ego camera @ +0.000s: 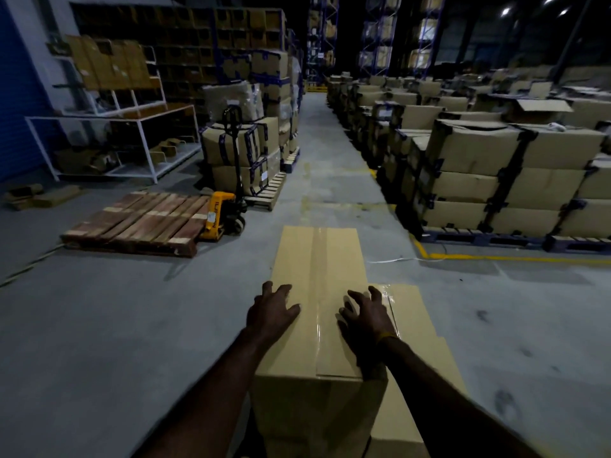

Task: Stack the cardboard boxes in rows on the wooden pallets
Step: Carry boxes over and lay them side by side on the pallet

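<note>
Concrete floor (99, 325) carries everything here. Biggest mass is the block of stacked boxes (515, 173) along the floor's right side, sitting on dark blue pallets (489, 238) inside a yellow floor line (496, 257). Tall blue racking (380, 38) stands at the far end of the aisle. On the floor's left side, a shelf wall of cartons (185, 44), with a white metal rack (132, 127) in front of it. Beside that rack, a smaller stack of strapped boxes (238, 153) on a pale pallet (267, 193).

Empty wooden pallet (139, 223) lies flat on the left part of the floor, nothing on it. Yellow pallet jack (220, 213) is parked right against its right edge, handle upright.

Task box: long cardboard box (317, 282) sits bottom centre, right in front of me, taped seam running down the middle of its top. A second cardboard box (416, 325) lies just beside it on the right, lower, touching or nearly so; I can't tell which. Both are well apart from the empty pallet.

My left hand (271, 312) rests on the top face near the box's left edge, fingers spread, not gripping. My right hand (367, 315) is on the top face near the right edge, fingers apart and slightly bent, clamped on nothing.
</note>
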